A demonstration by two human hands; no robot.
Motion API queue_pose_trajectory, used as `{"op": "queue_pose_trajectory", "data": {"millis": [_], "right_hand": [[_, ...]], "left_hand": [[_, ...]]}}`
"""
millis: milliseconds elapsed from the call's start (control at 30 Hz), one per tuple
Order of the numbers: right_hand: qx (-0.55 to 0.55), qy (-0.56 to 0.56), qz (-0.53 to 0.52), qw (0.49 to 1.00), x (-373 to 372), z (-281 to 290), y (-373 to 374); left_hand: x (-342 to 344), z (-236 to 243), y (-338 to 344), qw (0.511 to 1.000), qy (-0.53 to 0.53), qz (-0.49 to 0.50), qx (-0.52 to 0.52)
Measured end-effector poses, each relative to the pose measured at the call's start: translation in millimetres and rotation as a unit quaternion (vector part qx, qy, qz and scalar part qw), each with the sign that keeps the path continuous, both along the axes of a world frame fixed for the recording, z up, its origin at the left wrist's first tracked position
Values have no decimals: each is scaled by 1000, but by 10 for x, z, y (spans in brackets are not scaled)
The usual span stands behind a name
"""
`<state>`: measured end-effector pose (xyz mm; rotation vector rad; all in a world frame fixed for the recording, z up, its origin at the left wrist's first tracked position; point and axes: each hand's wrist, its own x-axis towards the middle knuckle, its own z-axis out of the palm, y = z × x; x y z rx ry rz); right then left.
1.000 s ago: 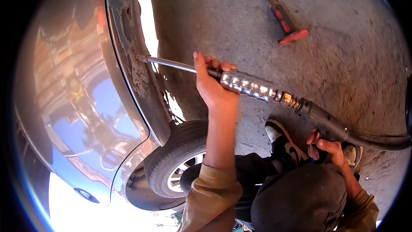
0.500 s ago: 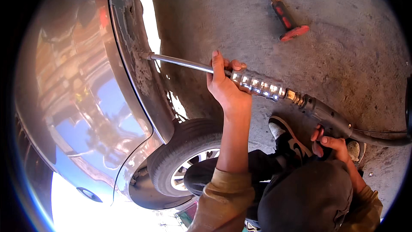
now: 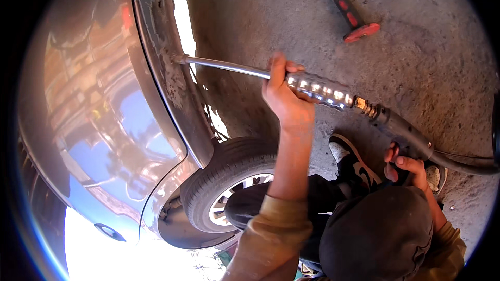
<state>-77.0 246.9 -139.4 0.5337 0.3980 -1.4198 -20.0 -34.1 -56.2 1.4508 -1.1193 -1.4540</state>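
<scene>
A slide-hammer dent puller point(image 3: 226, 66) runs from the car's lower sill point(image 3: 174, 80) to the right. Its bright rod tip meets the scraped metal there. My left hand point(image 3: 288, 96) is closed round the near-car end of the ribbed sliding weight point(image 3: 320, 90), thumb up along the rod; some fingers are hidden behind it. At the rear is a black gun-shaped body point(image 3: 403, 129) with a cable point(image 3: 463, 168). My right hand point(image 3: 409, 166) is closed about its grip, which is mostly hidden by the fingers. A brass-coloured collar point(image 3: 360, 103) sits between weight and body.
A chisel with a red hand guard point(image 3: 362, 32) lies on the concrete floor point(image 3: 427, 57). Along the left stands the glossy car body point(image 3: 99, 109), its wheel point(image 3: 224, 187) near my left knee. My shoes point(image 3: 354, 161) are below the tool. A dark rounded cloth shape point(image 3: 375, 234) blocks the lower view.
My left hand and the dent puller sit slightly farther right and higher in view. Both hands keep their grips. The chisel and shoes have shifted in view too.
</scene>
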Motion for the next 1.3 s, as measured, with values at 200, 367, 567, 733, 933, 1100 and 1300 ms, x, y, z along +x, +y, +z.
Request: {"op": "queue_pose_trajectory", "data": {"millis": [200,367,567,733,933,1100,1300], "right_hand": [[28,-9,-30,999,13,-24,22],[22,4,-15,1000,5,-12,37],[11,-9,1,1000,59,-55,-108],[14,34,-15,999,46,-6,32],[39,77,-18,996,39,-67,-16],[24,214,-22,976,41,-114,24],[7,385,24,922,105,-165,341]], "left_hand": [[-199,83,52,1000,13,21,-9],[-89,351,-527,998,27,50,28],[57,426,-501,999,24,31,-26],[-144,52,156,997,53,43,-44],[-218,237,127,990,75,56,108],[-263,203,125,989,143,28,23],[81,106,50,851,479,-203,73]]}}
